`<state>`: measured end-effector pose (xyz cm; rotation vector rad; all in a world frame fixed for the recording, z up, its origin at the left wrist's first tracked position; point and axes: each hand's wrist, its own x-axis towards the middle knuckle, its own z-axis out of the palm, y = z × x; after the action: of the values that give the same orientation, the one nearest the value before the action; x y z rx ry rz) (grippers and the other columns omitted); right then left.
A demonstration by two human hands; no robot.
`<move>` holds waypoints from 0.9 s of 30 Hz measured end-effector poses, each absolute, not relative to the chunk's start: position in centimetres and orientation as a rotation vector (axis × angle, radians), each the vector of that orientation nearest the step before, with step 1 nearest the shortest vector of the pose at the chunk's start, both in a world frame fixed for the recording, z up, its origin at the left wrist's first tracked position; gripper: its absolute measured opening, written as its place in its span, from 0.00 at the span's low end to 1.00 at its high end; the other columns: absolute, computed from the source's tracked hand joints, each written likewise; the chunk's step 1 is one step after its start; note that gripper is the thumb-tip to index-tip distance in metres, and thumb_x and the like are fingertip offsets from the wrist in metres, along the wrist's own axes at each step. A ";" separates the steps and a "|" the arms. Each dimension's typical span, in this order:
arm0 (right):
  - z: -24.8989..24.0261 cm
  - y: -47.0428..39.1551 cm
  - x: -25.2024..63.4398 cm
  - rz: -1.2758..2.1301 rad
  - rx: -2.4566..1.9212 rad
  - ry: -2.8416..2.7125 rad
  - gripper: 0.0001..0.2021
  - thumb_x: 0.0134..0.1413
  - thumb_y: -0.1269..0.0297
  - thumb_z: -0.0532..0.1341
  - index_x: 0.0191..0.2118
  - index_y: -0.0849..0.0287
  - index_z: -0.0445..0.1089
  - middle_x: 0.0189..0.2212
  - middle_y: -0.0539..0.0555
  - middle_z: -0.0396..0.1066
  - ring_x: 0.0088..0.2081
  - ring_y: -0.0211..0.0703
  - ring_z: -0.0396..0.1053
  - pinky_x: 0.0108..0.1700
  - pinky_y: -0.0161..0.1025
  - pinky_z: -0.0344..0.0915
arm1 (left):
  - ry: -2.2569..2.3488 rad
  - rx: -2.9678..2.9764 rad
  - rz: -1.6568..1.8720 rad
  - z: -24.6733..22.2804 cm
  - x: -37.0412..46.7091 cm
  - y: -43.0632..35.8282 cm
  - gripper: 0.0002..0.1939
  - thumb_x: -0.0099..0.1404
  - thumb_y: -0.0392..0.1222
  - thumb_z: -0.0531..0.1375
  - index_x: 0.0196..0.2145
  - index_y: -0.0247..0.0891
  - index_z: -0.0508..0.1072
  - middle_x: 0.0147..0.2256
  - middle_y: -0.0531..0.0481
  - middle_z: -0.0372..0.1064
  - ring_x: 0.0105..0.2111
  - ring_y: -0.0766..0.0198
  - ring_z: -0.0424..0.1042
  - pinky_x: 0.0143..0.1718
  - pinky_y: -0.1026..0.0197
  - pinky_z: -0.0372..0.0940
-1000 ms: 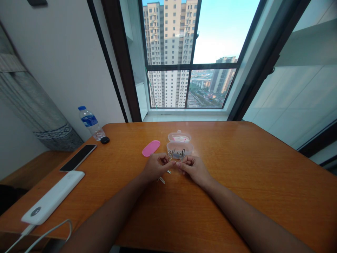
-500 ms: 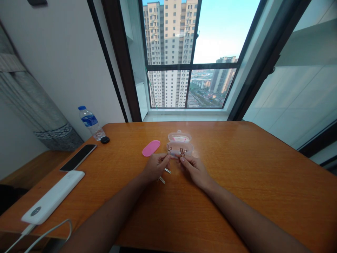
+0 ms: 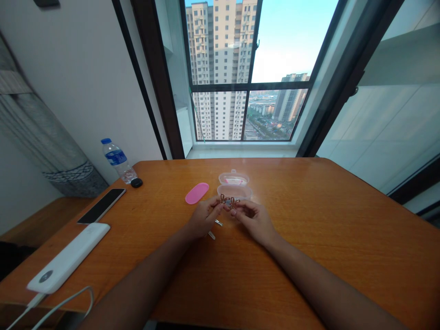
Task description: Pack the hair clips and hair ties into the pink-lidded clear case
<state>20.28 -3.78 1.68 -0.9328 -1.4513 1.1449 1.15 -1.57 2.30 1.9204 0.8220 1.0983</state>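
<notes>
Pinching a looped wire piece between thumb and fingers, the left hand (image 3: 203,219) sits near the centre of the frame in the head view, with the left wire piece (image 3: 222,198) at its fingertips. The right hand (image 3: 255,221), just beside it, pinches the right wire piece (image 3: 234,201); whether the two pieces touch cannot be told. Directly above them in the frame lies a clear plastic case (image 3: 248,192), lid tipped open. Left of the case is a pink oval (image 3: 197,193). Two slim silver pieces (image 3: 219,223) (image 3: 211,235) poke out from beside the left hand. At the left of the frame, a white power bank (image 3: 70,256), a phone (image 3: 102,206) and a bottle (image 3: 118,160) line the wooden table's (image 3: 337,229) edge.
</notes>
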 end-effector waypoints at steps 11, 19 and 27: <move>1.9 -4.4 20.3 1.115 -0.977 -1.496 0.21 0.52 0.57 0.68 0.50 0.55 0.67 0.32 0.52 0.77 0.29 0.41 0.75 0.29 0.34 0.68 | 0.836 1.837 1.045 1.4 1.1 -1.4 0.09 0.66 0.45 0.59 0.40 0.37 0.73 0.36 0.49 0.78 0.36 0.61 0.77 0.40 0.62 0.69; 1.6 -4.1 20.4 1.173 -1.038 -1.385 0.18 0.48 0.55 0.70 0.42 0.60 0.72 0.25 0.52 0.77 0.25 0.43 0.75 0.26 0.34 0.68 | 0.867 1.960 1.043 1.8 1.0 -1.6 0.14 0.66 0.44 0.60 0.45 0.37 0.79 0.40 0.47 0.79 0.39 0.59 0.77 0.43 0.61 0.69; 1.5 -3.6 20.4 1.358 -0.976 -1.290 0.18 0.40 0.57 0.74 0.35 0.59 0.70 0.25 0.51 0.78 0.25 0.41 0.75 0.24 0.32 0.66 | 0.917 2.062 1.071 1.4 1.0 -1.5 0.13 0.60 0.42 0.66 0.43 0.39 0.79 0.33 0.50 0.78 0.31 0.64 0.74 0.36 0.65 0.68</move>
<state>20.41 -3.62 1.47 -0.9755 -1.2901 1.3579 1.01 -1.52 1.41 2.0621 0.9167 1.0710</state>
